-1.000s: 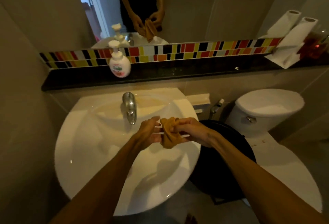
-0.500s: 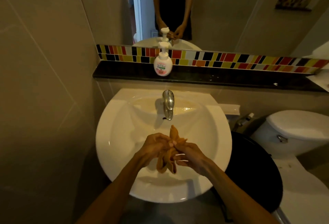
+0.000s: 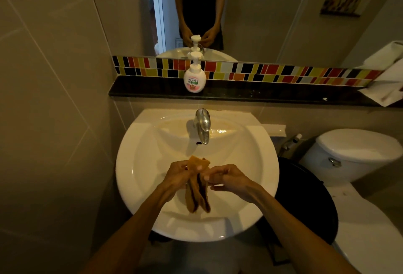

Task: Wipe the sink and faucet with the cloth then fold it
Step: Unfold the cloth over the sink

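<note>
A round white sink (image 3: 139, 171) fills the middle of the view, with a chrome faucet (image 3: 203, 124) at its back. Over the basin I hold an orange-brown cloth (image 3: 197, 193) that hangs down in long folds. My left hand (image 3: 177, 175) grips its upper left part. My right hand (image 3: 226, 178) pinches its upper right edge. A corner of the cloth sticks up between the two hands, which nearly touch.
A white soap pump bottle (image 3: 194, 77) stands on the dark ledge (image 3: 239, 94) under the mirror. To the right are a toilet tank (image 3: 357, 154), a black round bin (image 3: 305, 199) and paper rolls (image 3: 390, 73). A tiled wall closes the left side.
The view has swung left and centred on the sink. My hands have drawn the bunched cloth out, so it hangs longer below them.
</note>
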